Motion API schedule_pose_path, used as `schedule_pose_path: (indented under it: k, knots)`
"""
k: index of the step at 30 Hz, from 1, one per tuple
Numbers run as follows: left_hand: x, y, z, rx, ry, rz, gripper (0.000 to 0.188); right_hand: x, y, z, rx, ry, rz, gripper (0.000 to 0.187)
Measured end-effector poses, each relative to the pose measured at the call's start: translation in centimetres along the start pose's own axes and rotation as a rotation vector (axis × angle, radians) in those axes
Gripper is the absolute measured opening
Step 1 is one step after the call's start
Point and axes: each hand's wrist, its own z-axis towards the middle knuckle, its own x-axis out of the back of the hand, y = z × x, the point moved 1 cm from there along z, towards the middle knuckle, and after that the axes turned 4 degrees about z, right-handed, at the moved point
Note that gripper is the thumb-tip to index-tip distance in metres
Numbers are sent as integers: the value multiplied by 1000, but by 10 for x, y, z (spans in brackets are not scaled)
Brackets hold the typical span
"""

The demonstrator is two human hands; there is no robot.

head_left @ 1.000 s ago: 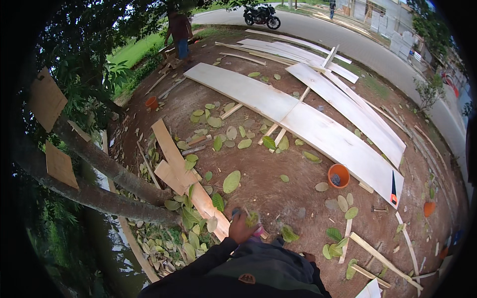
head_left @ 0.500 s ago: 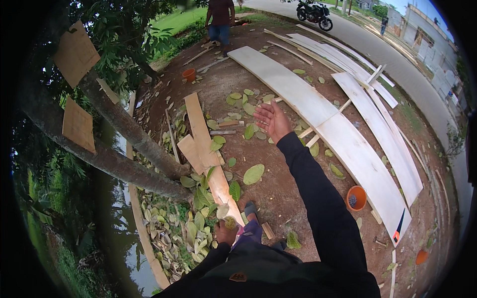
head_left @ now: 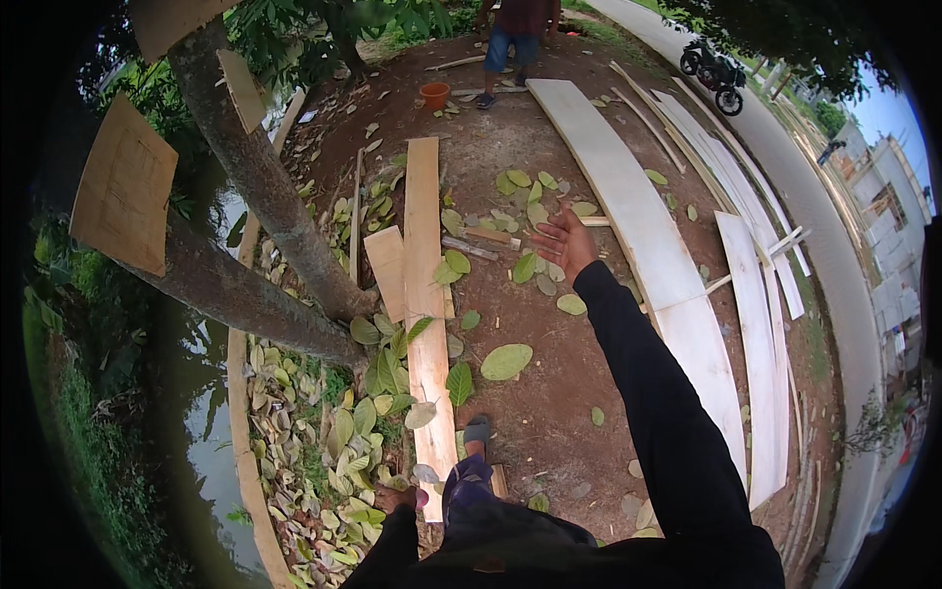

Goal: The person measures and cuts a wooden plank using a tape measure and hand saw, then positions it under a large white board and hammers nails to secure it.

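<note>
My right hand [head_left: 562, 243] reaches forward over the dirt with its fingers spread and nothing in it. It is near the left edge of a long whitish board [head_left: 677, 285], apart from it as far as I can see. Low in the view, my left hand [head_left: 398, 497] hangs beside the near end of a narrow wooden plank [head_left: 428, 324]. Its fingers are mostly hidden, and a small pink spot [head_left: 422, 498] shows next to it. A shorter wooden piece [head_left: 386, 270] lies against the plank's left side. Leaves cover part of the plank.
A forked tree trunk [head_left: 285, 206] bears wooden panels [head_left: 128, 187]. Beyond a low edging [head_left: 245, 442] lies water [head_left: 191, 393]. Further boards [head_left: 754, 363] lie to the right. A person [head_left: 512, 49] stands at the far end, near an orange bucket [head_left: 435, 95]; a motorcycle [head_left: 713, 76] is on the road.
The view has shifted, so the bucket of grey bits at the right is out of sight. My left hand appears lower and further left. My right hand stays outstretched.
</note>
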Motion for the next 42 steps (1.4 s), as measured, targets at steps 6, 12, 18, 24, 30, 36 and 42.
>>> schedule_pose_path:
  k: [6,12,18,24,30,36,42]
  knots:
    - [-62,56,35,-202,-52,-228,116,23,139,41,-230,-1,-96,65]
    - [-140,131,110,-193,-116,-175,109,116,399,-35,-890,146,-396,60]
    - [-274,155,206,-173,-132,-79,107,237,507,-187,-1164,40,-817,38]
    - [-344,186,240,-80,-197,-4,107,329,452,-298,-1447,561,-613,39]
    - [-332,168,211,-60,-191,-103,137,312,406,-332,-1479,646,-669,36]
    - [-268,134,167,11,-350,-158,138,292,444,-269,-980,18,-770,31]
    - [-210,106,133,-286,-496,-208,100,190,398,-37,-491,125,-689,31]
